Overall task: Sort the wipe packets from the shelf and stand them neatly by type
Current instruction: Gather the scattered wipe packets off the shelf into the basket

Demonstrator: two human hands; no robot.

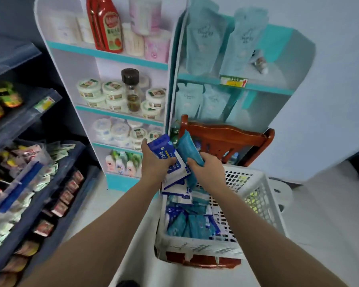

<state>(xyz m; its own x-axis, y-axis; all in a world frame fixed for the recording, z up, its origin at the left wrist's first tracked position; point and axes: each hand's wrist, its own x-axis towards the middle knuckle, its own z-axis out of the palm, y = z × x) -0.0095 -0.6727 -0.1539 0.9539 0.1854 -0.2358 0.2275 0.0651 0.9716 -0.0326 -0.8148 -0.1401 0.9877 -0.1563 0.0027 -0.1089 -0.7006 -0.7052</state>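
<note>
My left hand (pixel 153 162) grips a stack of blue-and-white wipe packets (pixel 164 151) held upright above the basket. My right hand (pixel 206 167) grips a teal wipe packet (pixel 188 147), tilted, right beside the blue stack. Below both hands a white lattice basket (pixel 259 195) sits on a red-brown wooden chair (pixel 226 137). Several more blue and teal wipe packets (pixel 191 222) lie in the basket, some standing along its near left side.
A white shelf unit with teal edges (pixel 120 112) holds jars, a spice grinder and a ketchup bottle. To its right, a teal shelf (pixel 232 83) carries pale refill pouches. A dark blue rack (pixel 39 183) of snack packets fills the left. White floor lies below.
</note>
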